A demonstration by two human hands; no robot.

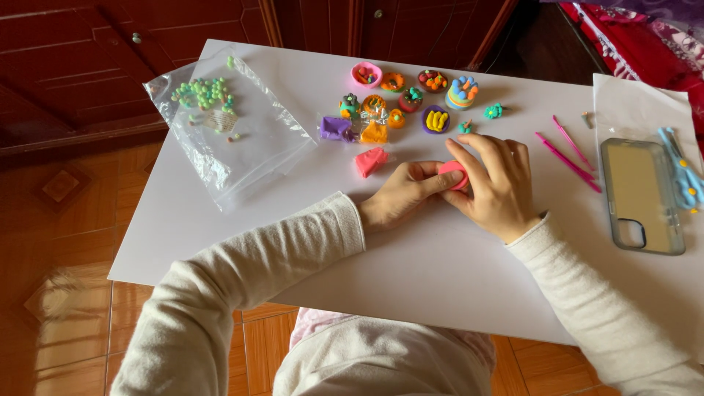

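pink clay piece (455,174): mostly hidden by fingers | blue tool (682,172): cut by right edge

Soft matt pink clay (455,174) on a smooth white paper board (411,257); glossy clear plastic bag (235,139) nearby.

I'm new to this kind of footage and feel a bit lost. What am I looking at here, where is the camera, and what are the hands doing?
There is one picture, taken by a camera worn on a person's head, looking down at their own two hands over a white board. No machine is involved.

The left hand and right hand meet at the middle and together pinch a small pink clay piece. Another pink lump lies just beside the left hand.

Behind them sits a cluster of tiny colourful clay models. To the left is a clear plastic bag with small green bits. To the right lie pink sticks, a phone case and a pale blue tool.
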